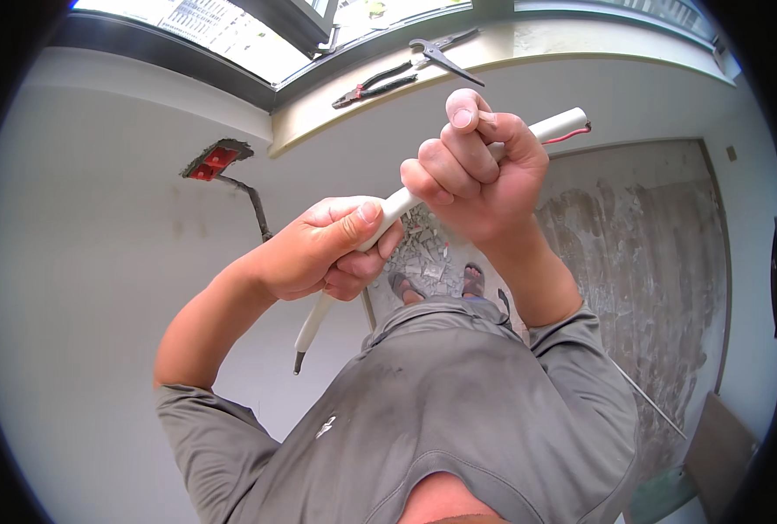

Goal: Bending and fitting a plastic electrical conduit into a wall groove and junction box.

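Note:
A white plastic conduit pipe (399, 204) runs slantwise in front of my chest, bent near my left hand. My left hand (327, 244) is closed around its middle, thumb lying along the top. Further up, my right hand (480, 166) wraps its fingers around the pipe. A thin red wire (568, 136) shows along the pipe's upper right end. From the lower left end sticks a dark narrow tip (299, 362); what it belongs to inside the pipe is hidden.
On the window sill (537, 42) lie red-and-black pliers (375, 86) and a second plier-like tool (441, 59). A red box (216, 161) sits in the left wall above a patched groove (256, 208). Rubble (428, 253) covers floor by my feet. A brown board (720, 450) stands lower right.

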`<state>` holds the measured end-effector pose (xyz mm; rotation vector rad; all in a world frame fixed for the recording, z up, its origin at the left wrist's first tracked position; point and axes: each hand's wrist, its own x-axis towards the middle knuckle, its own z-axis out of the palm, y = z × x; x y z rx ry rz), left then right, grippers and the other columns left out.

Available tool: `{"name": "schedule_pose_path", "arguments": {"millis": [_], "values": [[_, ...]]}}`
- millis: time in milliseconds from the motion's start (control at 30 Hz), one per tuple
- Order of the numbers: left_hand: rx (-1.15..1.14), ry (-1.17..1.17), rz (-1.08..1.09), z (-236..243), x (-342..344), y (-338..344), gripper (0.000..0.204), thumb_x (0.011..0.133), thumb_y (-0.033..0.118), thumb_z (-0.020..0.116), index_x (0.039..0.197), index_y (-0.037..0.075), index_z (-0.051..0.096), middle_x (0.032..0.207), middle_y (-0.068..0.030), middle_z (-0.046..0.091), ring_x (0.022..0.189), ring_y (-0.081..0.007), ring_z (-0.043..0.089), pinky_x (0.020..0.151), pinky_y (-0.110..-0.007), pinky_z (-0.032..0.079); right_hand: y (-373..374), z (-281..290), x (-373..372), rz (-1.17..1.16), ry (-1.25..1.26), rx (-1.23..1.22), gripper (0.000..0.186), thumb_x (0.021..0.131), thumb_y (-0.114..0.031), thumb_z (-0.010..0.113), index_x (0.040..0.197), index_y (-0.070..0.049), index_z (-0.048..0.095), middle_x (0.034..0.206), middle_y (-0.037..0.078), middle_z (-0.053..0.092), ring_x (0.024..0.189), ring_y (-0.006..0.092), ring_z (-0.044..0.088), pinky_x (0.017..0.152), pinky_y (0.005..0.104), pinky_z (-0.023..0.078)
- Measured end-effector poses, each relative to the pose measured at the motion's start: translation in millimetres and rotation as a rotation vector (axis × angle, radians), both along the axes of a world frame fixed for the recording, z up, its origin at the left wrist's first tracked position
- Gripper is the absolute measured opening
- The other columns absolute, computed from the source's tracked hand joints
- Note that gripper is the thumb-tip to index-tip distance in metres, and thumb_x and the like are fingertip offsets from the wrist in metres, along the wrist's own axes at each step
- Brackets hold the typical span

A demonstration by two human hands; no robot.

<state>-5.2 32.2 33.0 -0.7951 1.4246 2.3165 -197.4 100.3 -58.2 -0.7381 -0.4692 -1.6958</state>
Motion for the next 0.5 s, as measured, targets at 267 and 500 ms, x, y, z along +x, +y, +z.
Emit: {"name": "schedule_pose_path", "arguments": {"millis": [267, 500], "values": [[-0.141, 0.085, 0.19, -20.0, 20.4, 11.0, 0.045, 0.103, 0.051, 0.047, 0.107, 0.007, 0.056, 0.071, 0.0043, 0.04, 0.054, -0.0055, 0.03, 0.048, -0.022, 0.026, -4.3, 4.5, -15.1, -0.148, -0.253, 0.198, 0.036, 0.094, -0.017, 0.036, 0.106, -0.006, 0.067, 0.053, -0.005, 0.022, 0.05, 0.011, 0.029, 0.06, 0.0316, 0.036], [-0.28, 0.0, 0.203, -25.6, 31.6, -11.5, 0.046, 0.104, 0.05, 0.044, 0.108, 0.006, 0.056, 0.07, 0.0047, 0.039, 0.053, -0.0036, 0.028, 0.047, -0.021, 0.024, -17.9, -10.1, 43.6, -0.102, 0.05, 0.443, 0.05, 0.094, -0.026, 0.048, 0.138, -0.001, 0.048, 0.101, 0.013, 0.067, 0.104, 0.0255, 0.06, 0.093, 0.0384, 0.047]]}}
